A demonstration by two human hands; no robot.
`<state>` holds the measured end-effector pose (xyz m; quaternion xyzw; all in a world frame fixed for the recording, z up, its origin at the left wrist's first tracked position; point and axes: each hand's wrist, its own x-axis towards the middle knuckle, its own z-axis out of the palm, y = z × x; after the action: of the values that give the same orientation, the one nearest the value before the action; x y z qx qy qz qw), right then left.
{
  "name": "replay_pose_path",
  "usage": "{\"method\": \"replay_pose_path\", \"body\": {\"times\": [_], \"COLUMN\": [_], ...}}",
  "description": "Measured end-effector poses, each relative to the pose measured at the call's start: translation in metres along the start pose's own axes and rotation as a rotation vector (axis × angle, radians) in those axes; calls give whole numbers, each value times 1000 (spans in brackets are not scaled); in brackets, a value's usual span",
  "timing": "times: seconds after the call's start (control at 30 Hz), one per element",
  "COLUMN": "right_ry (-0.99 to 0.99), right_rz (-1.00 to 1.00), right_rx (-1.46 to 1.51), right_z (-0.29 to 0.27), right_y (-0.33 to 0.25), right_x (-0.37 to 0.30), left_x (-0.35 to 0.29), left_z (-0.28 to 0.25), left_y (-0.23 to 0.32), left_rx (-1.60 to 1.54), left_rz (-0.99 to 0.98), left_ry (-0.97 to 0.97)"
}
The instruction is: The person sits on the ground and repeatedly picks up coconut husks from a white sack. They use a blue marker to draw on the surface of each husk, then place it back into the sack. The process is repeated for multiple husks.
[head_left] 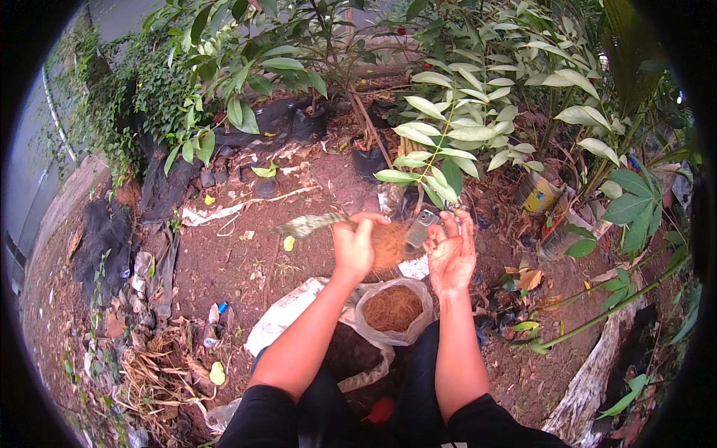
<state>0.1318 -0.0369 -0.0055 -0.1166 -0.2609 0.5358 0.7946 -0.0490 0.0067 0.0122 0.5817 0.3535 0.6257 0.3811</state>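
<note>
My left hand [355,248] is closed around a plant cutting at the middle of the view. Its mottled, pale-and-dark green leaf [312,224] points left. On the other side of that fist, a blurred clump of brown coconut fibre [389,246] sticks out, seemingly around the cutting's base. My right hand [452,257] is to the right with its palm turned up, fingers apart and slightly curled, some dirt on the skin. Beside its fingers is a grey phone [424,227]; whether they touch I cannot tell. Below, a whitish plastic bag [427,300] holds more loose brown fibre [392,309].
A white sack [278,322] with dark soil [349,351] lies by my legs. Potted plants in black bags [368,163] stand ahead, and leafy branches [448,134] hang close beyond my right hand. Dry straw [157,373] lies at left, a green stem [597,321] at right.
</note>
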Motion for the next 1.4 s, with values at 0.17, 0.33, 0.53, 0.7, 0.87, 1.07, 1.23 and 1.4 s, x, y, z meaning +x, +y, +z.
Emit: {"method": "replay_pose_path", "body": {"times": [0.17, 0.33, 0.53, 0.7, 0.87, 1.07, 1.23, 1.4], "right_ry": [-92, -202, -118, 185, 110, -398, -454, -427], "right_rz": [95, 13, -191, 21, -54, 8, 72, 177], "right_rx": [33, -687, -1187, -942, -937, -1110, -1207, -1042], "right_z": [22, 31, 17, 8, 19, 45, 45, 20], "right_y": [9, 25, 36, 33, 38, 33, 33, 29], "right_x": [-10, -25, -15, -11, -24, -38, -30, -18], "left_x": [9, -6, -27, -42, -32, 14, 17, 12], "left_z": [-5, 6, 21, 35, 31, -23, -38, -28], "left_y": [-3, 5, -6, 4, -3, -6, -18, -10], "left_rx": [-40, 172, 547, 464, 408, 375, 298, 328], "left_rz": [18, -32, 247, 319, 222, -92, -131, -147], "left_ry": [114, -8, -257, -175, -83, -73, -349, -413]}}
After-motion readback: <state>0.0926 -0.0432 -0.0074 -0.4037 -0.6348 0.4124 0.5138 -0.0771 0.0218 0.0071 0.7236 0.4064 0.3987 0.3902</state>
